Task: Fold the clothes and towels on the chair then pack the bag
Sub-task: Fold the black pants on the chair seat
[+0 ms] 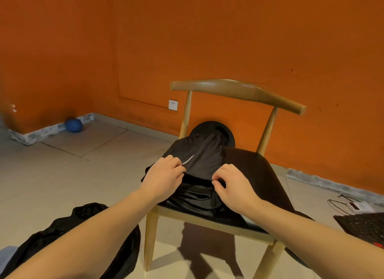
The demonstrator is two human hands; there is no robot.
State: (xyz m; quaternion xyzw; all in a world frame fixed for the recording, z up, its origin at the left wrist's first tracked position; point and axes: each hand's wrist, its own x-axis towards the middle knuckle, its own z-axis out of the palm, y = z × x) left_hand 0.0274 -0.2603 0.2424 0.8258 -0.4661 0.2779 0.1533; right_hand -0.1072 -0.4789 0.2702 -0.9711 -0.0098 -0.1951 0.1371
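The black garment (202, 160) lies heaped on the seat of the wooden chair (239, 89) — its near folded edge pinched by the left hand (162, 179) and the right hand (234, 185), fingers curled, side by side. Another black cloth (126, 253) lies on the floor, left.

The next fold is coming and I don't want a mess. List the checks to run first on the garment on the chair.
1. Left hand grips the black garment: ok.
2. Right hand pinches the same garment's edge: ok.
3. Garment wholly on the chair seat: not ok, its left side overhangs.
4. Fabric smooth: not ok, bunched by the hands.
5. Bag ready: cannot tell, only a black heap on the floor shows.
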